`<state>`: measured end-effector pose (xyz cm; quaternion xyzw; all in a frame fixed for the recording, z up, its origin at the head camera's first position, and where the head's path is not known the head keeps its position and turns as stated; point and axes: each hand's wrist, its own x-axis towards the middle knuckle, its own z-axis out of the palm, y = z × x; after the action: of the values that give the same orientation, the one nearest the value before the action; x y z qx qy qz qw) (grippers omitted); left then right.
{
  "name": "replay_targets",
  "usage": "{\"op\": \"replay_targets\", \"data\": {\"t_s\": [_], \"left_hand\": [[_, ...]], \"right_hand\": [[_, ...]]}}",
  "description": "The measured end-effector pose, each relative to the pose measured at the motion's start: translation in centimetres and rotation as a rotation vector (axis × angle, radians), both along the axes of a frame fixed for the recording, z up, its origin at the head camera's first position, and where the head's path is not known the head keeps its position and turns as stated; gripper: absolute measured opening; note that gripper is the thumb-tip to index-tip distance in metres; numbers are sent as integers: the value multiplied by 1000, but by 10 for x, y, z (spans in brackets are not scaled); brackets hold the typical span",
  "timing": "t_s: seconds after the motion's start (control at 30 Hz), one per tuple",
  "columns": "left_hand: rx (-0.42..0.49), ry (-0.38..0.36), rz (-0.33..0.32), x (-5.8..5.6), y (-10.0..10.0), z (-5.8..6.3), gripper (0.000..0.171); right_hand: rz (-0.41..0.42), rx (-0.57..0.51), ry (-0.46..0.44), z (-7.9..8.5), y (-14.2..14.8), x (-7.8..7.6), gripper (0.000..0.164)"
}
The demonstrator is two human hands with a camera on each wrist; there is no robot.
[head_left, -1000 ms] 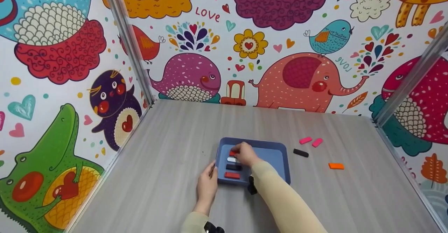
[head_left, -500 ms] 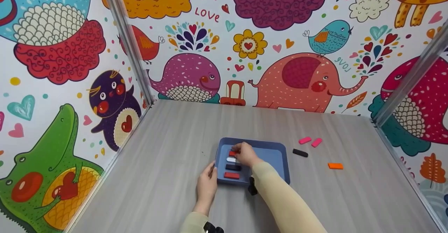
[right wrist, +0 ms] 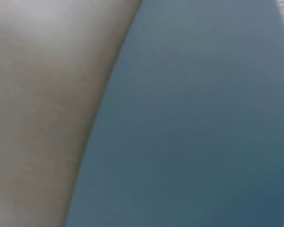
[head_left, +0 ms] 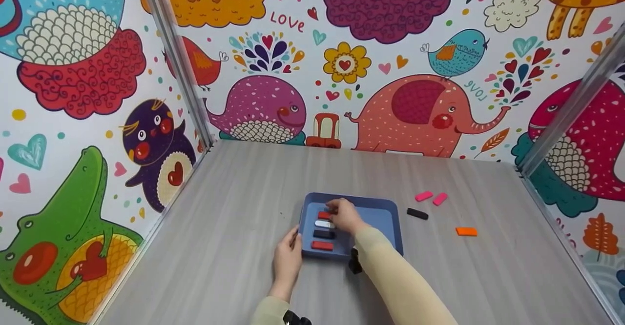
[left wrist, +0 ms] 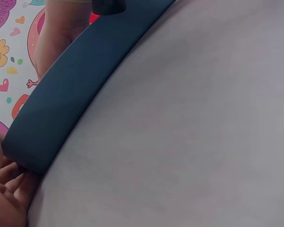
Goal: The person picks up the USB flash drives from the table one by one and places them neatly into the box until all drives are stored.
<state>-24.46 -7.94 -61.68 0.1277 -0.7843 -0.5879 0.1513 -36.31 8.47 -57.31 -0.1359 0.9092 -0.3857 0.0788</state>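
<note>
A shallow blue tray (head_left: 385, 222) stands on the table, with a column of small bar-shaped pieces along its left side. From far to near they are a red piece (head_left: 323, 214), a white piece (head_left: 323, 224), a black piece (head_left: 323, 234) and another red piece (head_left: 322, 245). My right hand (head_left: 345, 215) reaches into the tray and pinches the right end of the far red piece; the fingertips partly cover it. At the tray's left wall, my left hand (head_left: 288, 256) grips the near corner. The left wrist view shows its fingers (left wrist: 12, 177) curled at that corner.
Right of the tray on the table (head_left: 234, 217) lie two pink pieces (head_left: 424, 196), a black piece (head_left: 417, 213) and an orange piece (head_left: 466, 232). Cartoon-printed walls (head_left: 273, 110) with metal corner posts (head_left: 178, 61) enclose the back and sides.
My right hand has drawn back slightly to the right, and a bit more of the white piece shows. The left hand keeps its place at the tray.
</note>
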Motion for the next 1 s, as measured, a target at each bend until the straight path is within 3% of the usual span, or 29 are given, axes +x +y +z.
{"op": "replay_targets", "data": {"t_s": [0.33, 0.8, 1.0], "left_hand": [[-7, -3, 13, 0, 1, 0, 34], [-10, 10, 3, 0, 1, 2, 34], [-8, 6, 5, 1, 1, 3, 33]], "right_hand": [[-10, 11, 28, 7, 7, 0, 35], [-57, 58, -33, 19, 25, 2, 31], [-28, 104, -20, 28, 36, 4, 29]]}}
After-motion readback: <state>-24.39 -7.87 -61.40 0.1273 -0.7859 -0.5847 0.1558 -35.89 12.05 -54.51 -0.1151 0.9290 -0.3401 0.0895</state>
